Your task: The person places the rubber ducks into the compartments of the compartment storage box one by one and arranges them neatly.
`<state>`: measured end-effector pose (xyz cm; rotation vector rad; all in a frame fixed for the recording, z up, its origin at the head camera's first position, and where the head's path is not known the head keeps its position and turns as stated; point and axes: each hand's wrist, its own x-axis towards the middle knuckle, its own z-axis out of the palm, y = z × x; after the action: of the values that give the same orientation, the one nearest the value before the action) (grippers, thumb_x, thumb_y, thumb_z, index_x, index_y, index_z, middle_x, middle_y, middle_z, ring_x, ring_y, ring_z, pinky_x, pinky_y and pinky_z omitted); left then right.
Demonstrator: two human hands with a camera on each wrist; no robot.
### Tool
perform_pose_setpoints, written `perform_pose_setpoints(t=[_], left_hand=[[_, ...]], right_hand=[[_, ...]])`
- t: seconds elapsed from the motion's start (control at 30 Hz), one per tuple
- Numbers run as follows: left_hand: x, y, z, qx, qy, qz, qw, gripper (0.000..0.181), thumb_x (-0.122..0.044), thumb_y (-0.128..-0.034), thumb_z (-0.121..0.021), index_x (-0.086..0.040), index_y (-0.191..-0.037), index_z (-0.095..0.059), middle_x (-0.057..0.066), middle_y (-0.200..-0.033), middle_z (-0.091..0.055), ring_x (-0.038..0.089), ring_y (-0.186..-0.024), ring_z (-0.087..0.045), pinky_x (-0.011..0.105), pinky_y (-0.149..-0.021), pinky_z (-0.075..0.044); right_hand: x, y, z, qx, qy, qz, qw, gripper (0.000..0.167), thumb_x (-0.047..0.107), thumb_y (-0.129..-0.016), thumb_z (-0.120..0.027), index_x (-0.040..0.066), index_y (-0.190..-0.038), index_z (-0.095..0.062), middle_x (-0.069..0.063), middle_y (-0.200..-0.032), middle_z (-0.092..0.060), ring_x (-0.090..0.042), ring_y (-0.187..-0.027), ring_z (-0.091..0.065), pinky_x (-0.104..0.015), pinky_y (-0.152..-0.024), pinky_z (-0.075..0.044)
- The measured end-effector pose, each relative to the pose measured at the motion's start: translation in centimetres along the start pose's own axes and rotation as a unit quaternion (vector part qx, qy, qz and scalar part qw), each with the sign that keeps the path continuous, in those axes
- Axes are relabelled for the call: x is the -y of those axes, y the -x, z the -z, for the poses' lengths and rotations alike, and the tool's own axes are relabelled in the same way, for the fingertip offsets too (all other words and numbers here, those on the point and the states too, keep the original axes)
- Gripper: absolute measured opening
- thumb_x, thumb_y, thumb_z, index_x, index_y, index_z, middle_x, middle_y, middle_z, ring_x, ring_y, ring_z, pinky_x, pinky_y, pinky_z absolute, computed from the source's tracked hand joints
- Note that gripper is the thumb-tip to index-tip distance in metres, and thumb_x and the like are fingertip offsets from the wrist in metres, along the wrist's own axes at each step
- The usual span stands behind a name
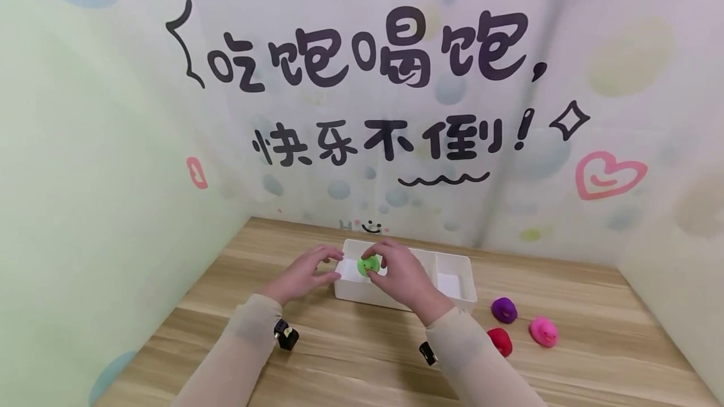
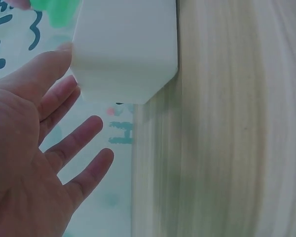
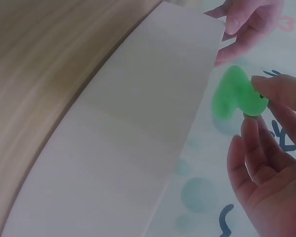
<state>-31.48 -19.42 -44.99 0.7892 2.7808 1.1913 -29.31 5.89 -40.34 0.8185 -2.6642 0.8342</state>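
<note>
Pinching a green duck (image 1: 368, 263), the grip of the right hand (image 1: 406, 276) holds it above a white box (image 1: 367, 293) near the back edge of the counter (image 1: 339, 360); the left hand (image 1: 304, 274), fingers relaxed, is at the box's left end, and a purple duck (image 1: 504, 310), red toy (image 1: 501, 341) and pink duck (image 1: 543, 331) lie toward the counter's right edge

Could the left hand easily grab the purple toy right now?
Probably not easily: the left hand is at the left end of the white box, and the right hand, holding the green toy, lies between it and the purple toy.
</note>
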Motion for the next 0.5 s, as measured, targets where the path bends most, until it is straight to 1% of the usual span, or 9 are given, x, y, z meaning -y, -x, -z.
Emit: perform_pose_setpoints(t=[0.17, 0.23, 0.37, 0.5], left_hand=[[0.2, 0.0, 0.0, 0.005, 0.0, 0.005, 1.0, 0.042, -0.021, -0.1, -0.07, -0.006, -0.137, -0.059, 0.011, -0.148, -0.055, 0.041, -0.131, -0.054, 0.061, -0.11, -0.045], [0.4, -0.1, -0.1, 0.006, -0.005, 0.006, 1.0, 0.041, -0.022, -0.1001, -0.069, -0.007, -0.137, -0.059, 0.01, -0.147, -0.056, 0.04, -0.131, -0.055, 0.06, -0.11, -0.045], [0.5, -0.4, -0.1, 0.006, -0.008, 0.001, 1.0, 0.039, -0.02, -0.1002, -0.069, -0.008, -0.136, -0.06, 0.009, -0.146, -0.057, 0.041, -0.131, -0.055, 0.059, -0.11, -0.045], [0.5, -0.3, 0.0, 0.007, 0.005, 0.006, 0.9999, 0.038, -0.021, -0.0997, -0.07, -0.009, -0.134, -0.06, 0.009, -0.145, -0.056, 0.042, -0.13, -0.055, 0.06, -0.11, -0.046]], right_hand=[[-0.1, -0.7, -0.7, 0.006, -0.002, -0.008, 0.9999, 0.023, 0.015, -0.087, -0.084, 0.016, -0.107, -0.076, 0.003, -0.103, -0.065, -0.024, -0.083, -0.061, -0.025, -0.063, -0.046], [-0.2, -1.0, -1.0, 0.008, -0.002, -0.007, 0.9999, 0.022, 0.015, -0.086, -0.084, 0.016, -0.107, -0.075, 0.003, -0.103, -0.065, -0.023, -0.082, -0.06, -0.025, -0.063, -0.046], [-0.4, -1.5, -1.5, 0.013, -0.006, -0.004, 0.9999, 0.022, 0.016, -0.087, -0.084, 0.016, -0.107, -0.075, 0.001, -0.105, -0.066, -0.024, -0.083, -0.061, -0.026, -0.065, -0.046], [-0.6, -2.0, -2.0, 0.021, 0.0, 0.0, 0.9998, 0.022, 0.017, -0.087, -0.084, 0.017, -0.107, -0.076, 0.0, -0.108, -0.068, -0.024, -0.085, -0.061, -0.028, -0.069, -0.048]])
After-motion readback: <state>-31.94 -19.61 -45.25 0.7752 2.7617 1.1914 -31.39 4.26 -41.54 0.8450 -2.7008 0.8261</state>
